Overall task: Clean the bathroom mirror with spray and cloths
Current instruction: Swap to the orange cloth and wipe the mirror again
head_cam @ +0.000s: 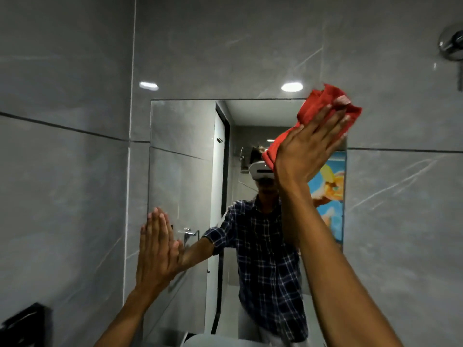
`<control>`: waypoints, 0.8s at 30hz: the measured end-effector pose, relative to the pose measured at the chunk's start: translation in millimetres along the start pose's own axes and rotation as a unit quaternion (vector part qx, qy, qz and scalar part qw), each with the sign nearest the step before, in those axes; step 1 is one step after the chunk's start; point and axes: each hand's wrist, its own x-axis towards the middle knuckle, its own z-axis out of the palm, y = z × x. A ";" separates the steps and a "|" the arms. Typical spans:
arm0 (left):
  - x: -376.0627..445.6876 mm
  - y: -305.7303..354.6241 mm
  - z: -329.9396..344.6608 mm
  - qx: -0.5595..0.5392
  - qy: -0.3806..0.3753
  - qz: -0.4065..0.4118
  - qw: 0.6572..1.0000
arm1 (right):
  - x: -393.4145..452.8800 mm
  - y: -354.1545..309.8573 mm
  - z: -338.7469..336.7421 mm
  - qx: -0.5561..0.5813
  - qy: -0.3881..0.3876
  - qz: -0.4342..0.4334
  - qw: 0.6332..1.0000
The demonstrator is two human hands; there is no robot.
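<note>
Both forearms rise from below: right hand (309,149) flat, fingers spread, pressing red cloth (323,108) onto mirror (185,151) at its upper right corner, likely for even wiping pressure; left hand (156,249) open-palmed, empty, apparently bracing at the lower left edge.

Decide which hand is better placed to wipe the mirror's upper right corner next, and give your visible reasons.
Probably the right hand: it already presses the red cloth flat at that corner of the mirror. The left hand is bare, flat near the lower left edge.

Left hand (156,249) flat, fingers together, right hand (308,151) raised, palm pressing
</note>
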 end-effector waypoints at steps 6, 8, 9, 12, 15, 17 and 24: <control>0.7 6.1 -0.8 -0.007 0.020 0.006 1.000 | -50.8 -89.6 27.2 0.063 -0.009 -0.075 0.995; 1.1 2.4 0.2 -0.004 0.026 0.004 1.000 | -80.2 -123.7 39.4 0.099 -0.020 -0.114 0.988; 0.9 2.1 1.4 -0.001 0.026 -0.001 1.000 | -93.4 -139.6 44.3 0.116 -0.032 -0.139 0.983; -1.3 -3.1 3.6 0.019 0.030 -0.001 0.999 | -134.7 -182.4 60.7 0.150 -0.102 -0.259 0.949; 0.9 -2.2 1.5 0.051 0.058 0.025 0.997 | -171.6 -187.1 69.7 0.138 -0.167 -0.395 0.893; 0.3 0.1 0.5 0.054 0.052 0.024 0.997 | -178.9 -163.8 70.1 0.129 -0.184 -0.430 0.874; -0.3 6.1 -5.7 0.046 0.021 -0.004 0.999 | -154.5 21.9 21.0 0.042 -0.162 -0.391 0.905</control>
